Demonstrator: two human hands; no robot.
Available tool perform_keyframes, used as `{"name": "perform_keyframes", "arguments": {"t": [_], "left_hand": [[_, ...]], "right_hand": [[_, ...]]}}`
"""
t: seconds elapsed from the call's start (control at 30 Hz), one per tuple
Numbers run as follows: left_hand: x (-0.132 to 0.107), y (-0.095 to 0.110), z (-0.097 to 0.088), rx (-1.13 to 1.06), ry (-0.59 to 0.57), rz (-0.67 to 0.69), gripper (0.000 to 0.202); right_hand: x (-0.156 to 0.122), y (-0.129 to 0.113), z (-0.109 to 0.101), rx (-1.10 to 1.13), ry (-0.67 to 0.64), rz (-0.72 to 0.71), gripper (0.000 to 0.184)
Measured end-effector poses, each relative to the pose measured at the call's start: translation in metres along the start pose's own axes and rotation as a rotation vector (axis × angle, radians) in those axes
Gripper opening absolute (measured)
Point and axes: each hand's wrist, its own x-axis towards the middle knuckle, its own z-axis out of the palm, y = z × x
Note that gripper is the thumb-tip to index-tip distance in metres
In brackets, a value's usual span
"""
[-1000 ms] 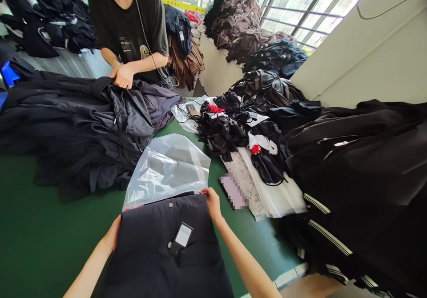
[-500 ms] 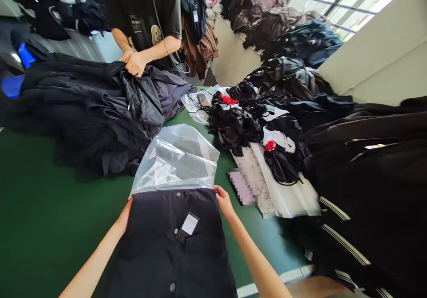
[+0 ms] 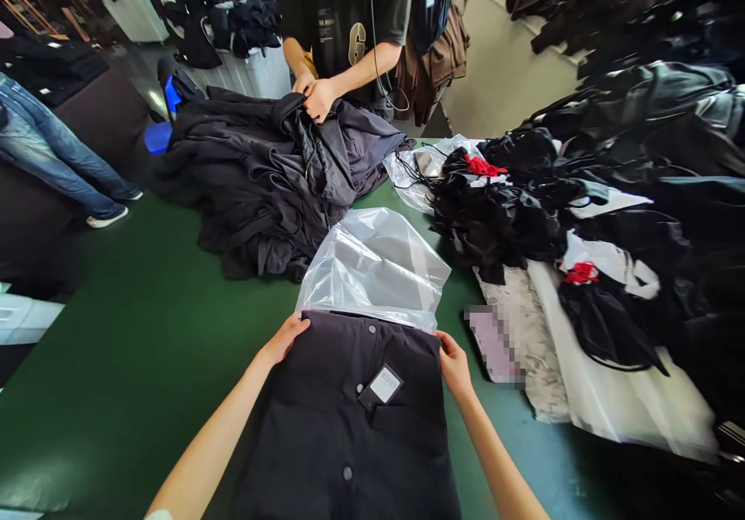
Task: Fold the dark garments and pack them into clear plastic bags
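A folded black garment [image 3: 314, 419] with snap buttons and a hang tag [image 3: 385, 385] lies flat in front of me. Beyond its far edge spreads a clear plastic bag [image 3: 372, 260], whose near edge meets the cloth. My left hand [image 3: 284, 339] pinches the garment's far left corner, with the thumb and fingers closed on it. At the far right corner, my right hand [image 3: 455, 363] is closed in the same way. Whether the bag's edge is also between my fingers is hard to make out.
Across the green table [image 3: 140, 334], a co-worker's hands [image 3: 317, 99] handle a heap of black garments [image 3: 261, 171]. To the right lie a pinkish blurred object [image 3: 494, 345], white plastic sheets [image 3: 605, 372] and a pile of black cords and cloth [image 3: 494, 217].
The view has swung left, so everything sits further right in it. My left hand's fingers now show over the garment's corner. Both hands remain at the far corners.
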Motion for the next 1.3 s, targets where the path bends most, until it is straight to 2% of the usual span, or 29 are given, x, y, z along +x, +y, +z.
{"name": "perform_keyframes", "arguments": {"t": [0.1, 0.2, 0.3, 0.4, 0.5, 0.57, 0.67, 0.73, 0.8, 0.87, 0.97, 1.03, 1.07, 1.1, 1.13, 1.2, 1.23, 1.27, 1.3], "left_hand": [[0.008, 0.004, 0.004, 0.033, 0.113, -0.001, 0.053], [0.017, 0.004, 0.009, 0.044, 0.187, 0.066, 0.050], [0.023, -0.002, 0.011, 0.161, 0.302, 0.131, 0.048], [0.026, -0.016, 0.006, 0.270, 0.449, 0.145, 0.050], [0.029, -0.032, -0.008, 0.340, 0.530, 0.145, 0.053], [0.031, -0.038, -0.018, 0.438, 0.497, 0.167, 0.052], [0.032, -0.038, -0.027, 0.650, 0.328, 0.197, 0.044], [0.028, -0.033, -0.028, 0.843, 0.255, 0.168, 0.041], [0.020, -0.026, -0.030, 1.021, 0.218, 0.121, 0.040], [0.008, -0.017, -0.033, 1.091, 0.164, 0.078, 0.042], [-0.017, 0.010, -0.032, 1.184, 0.137, -0.090, 0.045], [-0.033, 0.030, -0.010, 1.398, 0.277, -0.138, 0.044], [-0.039, 0.038, 0.011, 1.516, 0.365, -0.073, 0.043], [-0.042, 0.040, 0.037, 1.607, 0.464, 0.100, 0.040], [-0.043, 0.037, 0.068, 1.620, 0.468, 0.319, 0.039], [-0.036, 0.013, 0.132, 1.521, 0.188, 0.640, 0.040], [-0.029, -0.006, 0.160, 1.516, -0.024, 0.738, 0.042], [-0.020, -0.028, 0.183, 1.535, -0.189, 0.796, 0.045], [-0.011, -0.049, 0.199, 1.566, -0.237, 0.802, 0.049]], "right_hand": [[-0.001, 0.001, 0.000, -0.100, 0.000, -0.063, 0.031], [-0.003, 0.001, 0.000, -0.214, 0.000, -0.166, 0.025], [-0.009, -0.001, 0.001, -0.311, 0.034, -0.241, 0.022], [-0.017, -0.001, 0.001, -0.383, 0.048, -0.289, 0.024], [-0.023, 0.003, 0.000, -0.461, 0.041, -0.378, 0.026], [-0.023, 0.010, 0.000, -0.514, 0.054, -0.431, 0.024], [-0.022, 0.022, 0.001, -0.530, 0.061, -0.445, 0.023], [-0.023, 0.025, 0.000, -0.500, 0.037, -0.417, 0.022], [-0.027, 0.022, -0.001, -0.451, 0.012, -0.372, 0.020], [-0.033, 0.015, -0.004, -0.396, 0.005, -0.324, 0.017], [-0.036, 0.003, -0.007, -0.324, -0.018, -0.281, 0.016], [-0.035, -0.001, -0.005, -0.287, -0.041, -0.272, 0.016], [-0.033, -0.002, -0.003, -0.274, -0.044, -0.268, 0.016], [-0.032, -0.001, -0.001, -0.263, -0.040, -0.265, 0.015], [-0.030, 0.000, 0.001, -0.253, -0.030, -0.262, 0.015], [-0.029, 0.005, 0.006, -0.231, -0.001, -0.257, 0.016], [-0.029, 0.008, 0.008, -0.217, 0.016, -0.258, 0.016], [-0.029, 0.010, 0.009, -0.204, 0.037, -0.263, 0.016], [-0.029, 0.013, 0.010, -0.194, 0.064, -0.270, 0.017]]}}
